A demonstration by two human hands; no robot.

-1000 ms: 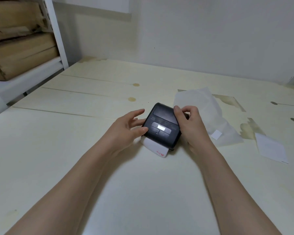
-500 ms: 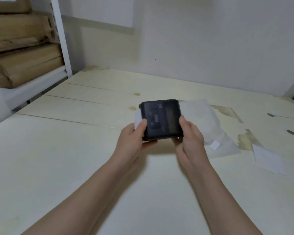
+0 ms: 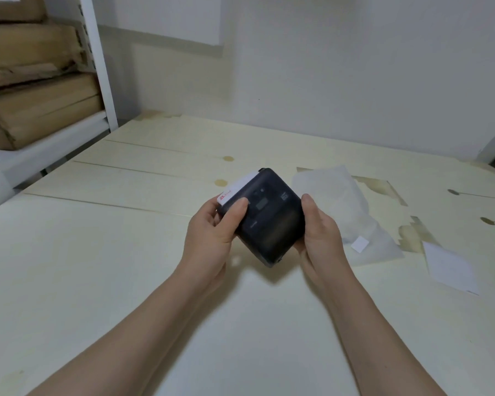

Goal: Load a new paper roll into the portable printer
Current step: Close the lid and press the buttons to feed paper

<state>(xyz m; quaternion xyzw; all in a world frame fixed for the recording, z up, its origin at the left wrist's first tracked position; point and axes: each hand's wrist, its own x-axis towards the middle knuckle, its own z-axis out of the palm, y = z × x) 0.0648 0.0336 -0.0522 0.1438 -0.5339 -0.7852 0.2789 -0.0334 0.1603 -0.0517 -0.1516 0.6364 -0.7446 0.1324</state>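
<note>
Both hands hold a small black portable printer (image 3: pixel 272 218) above the pale wooden table (image 3: pixel 97 252), turned diagonally with its top face toward me. My left hand (image 3: pixel 212 232) grips its left side, thumb on the top face. My right hand (image 3: pixel 317 235) grips its right side. A strip of white paper with red print (image 3: pixel 235 190) sticks out of the printer's upper-left edge, next to my left fingers. The roll inside is hidden.
A crumpled translucent wrapper (image 3: pixel 343 212) lies on the table just right of the printer, with a small white square (image 3: pixel 359 243) on it. A white sheet (image 3: pixel 449 267) lies farther right. A white shelf (image 3: pixel 97 81) with cardboard boxes (image 3: pixel 37 104) stands at the left.
The printer was lifted off the table, held level in both hands, then rotated diagonally. The paper strip pointed toward me at first and now sticks out at the upper left.
</note>
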